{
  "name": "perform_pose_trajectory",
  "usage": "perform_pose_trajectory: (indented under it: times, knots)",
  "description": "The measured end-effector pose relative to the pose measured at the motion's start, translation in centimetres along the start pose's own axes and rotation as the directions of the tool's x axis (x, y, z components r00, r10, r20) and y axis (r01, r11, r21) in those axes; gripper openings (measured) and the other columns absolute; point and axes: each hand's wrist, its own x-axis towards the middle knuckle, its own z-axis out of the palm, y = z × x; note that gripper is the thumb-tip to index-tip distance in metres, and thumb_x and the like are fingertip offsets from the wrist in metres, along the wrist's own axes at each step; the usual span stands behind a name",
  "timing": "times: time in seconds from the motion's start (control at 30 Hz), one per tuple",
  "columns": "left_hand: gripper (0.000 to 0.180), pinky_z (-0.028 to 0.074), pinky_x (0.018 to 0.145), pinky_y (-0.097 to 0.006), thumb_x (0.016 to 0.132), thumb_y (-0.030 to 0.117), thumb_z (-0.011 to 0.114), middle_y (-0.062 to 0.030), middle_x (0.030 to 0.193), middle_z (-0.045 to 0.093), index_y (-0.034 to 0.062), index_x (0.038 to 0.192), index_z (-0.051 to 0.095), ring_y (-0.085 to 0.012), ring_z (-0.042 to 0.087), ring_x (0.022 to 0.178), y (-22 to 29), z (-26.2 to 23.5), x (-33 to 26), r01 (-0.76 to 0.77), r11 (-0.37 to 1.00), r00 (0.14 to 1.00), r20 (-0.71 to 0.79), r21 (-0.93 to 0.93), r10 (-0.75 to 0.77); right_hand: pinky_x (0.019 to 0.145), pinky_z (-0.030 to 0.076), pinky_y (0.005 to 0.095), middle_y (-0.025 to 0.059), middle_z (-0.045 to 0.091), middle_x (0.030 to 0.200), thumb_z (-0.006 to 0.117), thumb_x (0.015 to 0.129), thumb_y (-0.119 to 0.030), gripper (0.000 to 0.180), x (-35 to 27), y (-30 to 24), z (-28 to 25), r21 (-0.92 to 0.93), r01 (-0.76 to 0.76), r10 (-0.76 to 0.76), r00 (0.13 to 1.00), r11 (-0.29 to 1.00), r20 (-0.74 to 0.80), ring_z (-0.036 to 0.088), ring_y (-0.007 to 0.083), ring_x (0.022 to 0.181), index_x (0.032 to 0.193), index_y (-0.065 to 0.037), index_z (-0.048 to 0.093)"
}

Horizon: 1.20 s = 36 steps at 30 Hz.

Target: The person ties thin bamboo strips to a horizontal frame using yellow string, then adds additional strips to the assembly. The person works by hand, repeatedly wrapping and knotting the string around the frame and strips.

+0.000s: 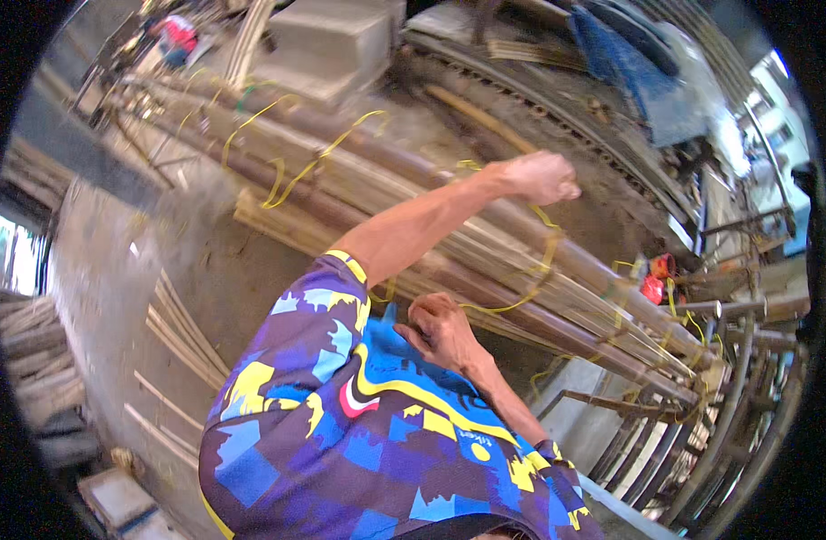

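- The bundle of long brown bamboo poles and pale split strips (485, 261) lies slantwise from upper left to lower right, its lower end near a metal rack (701, 432).
- A thin yellow plastic strap (546, 261) loops round the bundle's middle; more yellow strap (287, 175) curls loose further up.
- The left hand (543, 177) is raised above the bundle, clenched in a fist, seemingly on the strap's end, though the strap inside the fist cannot be made out.
- The right hand (442, 331) sits low against the chest, fingers curled together on the strap's near end.
- To bind well, I judge both ends want steady opposite tension, with the loop square across the poles so no strip slips out.
- A red object (654, 281) lies beyond the bundle.
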Motion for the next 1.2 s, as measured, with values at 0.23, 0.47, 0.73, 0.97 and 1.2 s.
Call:
perform_pose_trajectory:
  times: [0.23, 0.47, 0.73, 0.97, 1.2]
  knots:
    - [0.032, 0.045, 0.077, -0.032, 0.083, 0.027, 0.049, -0.0151, 0.091, 0.059, 0.0001, 0.097, 0.056, -0.0267, 0.057, 0.085, -14.8, -20.0, -24.8, 0.393, 0.898, 0.824, -0.509, 0.197, -0.249, 0.055, 0.044, 0.0318, 0.0119, 0.054, 0.068, 0.059, 0.077, -0.017, 0.019, 16.8, -1.7, 11.7, 0.190, -0.168, 0.212, 0.948, 0.967, -0.237, 0.054, 0.0225, 0.060, 0.077, 0.000, 0.053]
    - [0.026, 0.045, 0.068, -0.037, 0.065, 0.014, 0.065, -0.0097, 0.083, 0.053, 0.0043, 0.084, 0.050, -0.0279, 0.052, 0.083, -18.8, -10.3, -25.8, -0.039, 0.938, 0.976, -0.190, 0.343, 0.110, 0.045, 0.037, 0.0247, 0.0032, 0.051, 0.058, 0.048, 0.086, -0.025, 0.029, 20.8, 0.1, 13.3, 0.513, -0.652, 0.812, 0.555, 0.558, -0.178, 0.044, 0.0097, 0.048, 0.077, 0.000, 0.058]
    - [0.023, 0.046, 0.066, -0.039, 0.065, 0.019, 0.064, -0.0091, 0.078, 0.055, 0.0067, 0.079, 0.051, -0.0273, 0.053, 0.080, -19.3, -9.6, -23.9, -0.032, 0.954, 0.982, -0.167, 0.299, 0.085, 0.058, 0.034, 0.0244, 0.0017, 0.043, 0.066, 0.038, 0.091, -0.025, 0.031, 23.5, -2.2, 8.0, 0.547, -0.176, 0.557, 0.475, 0.818, -0.681, 0.035, 0.0091, 0.056, 0.068, -0.006, 0.047]
    - [0.020, 0.048, 0.058, -0.040, 0.064, 0.022, 0.063, -0.0100, 0.066, 0.054, 0.0066, 0.069, 0.052, -0.0293, 0.057, 0.068, -19.1, -8.8, -23.4, 0.108, 0.898, 0.971, -0.237, 0.427, -0.004, 0.045, 0.024, 0.0267, -0.0029, 0.021, 0.049, 0.037, 0.091, -0.029, 0.036, 27.2, 3.0, 1.9, 0.915, 0.166, 0.737, 0.548, 0.367, -0.395, 0.020, 0.0101, 0.044, 0.058, -0.013, 0.031]
    - [0.022, 0.041, 0.065, -0.037, 0.062, 0.007, 0.060, -0.0115, 0.080, 0.049, 0.0045, 0.078, 0.046, -0.0268, 0.050, 0.079, -17.0, -8.9, -24.1, 0.067, 0.889, 0.884, -0.440, 0.453, 0.158, 0.041, 0.023, 0.0259, -0.0037, 0.020, 0.048, 0.038, 0.090, -0.029, 0.034, 28.6, 6.4, -1.4, 0.933, 0.231, 0.855, 0.385, 0.274, -0.347, 0.019, 0.0100, 0.042, 0.060, -0.014, 0.032]
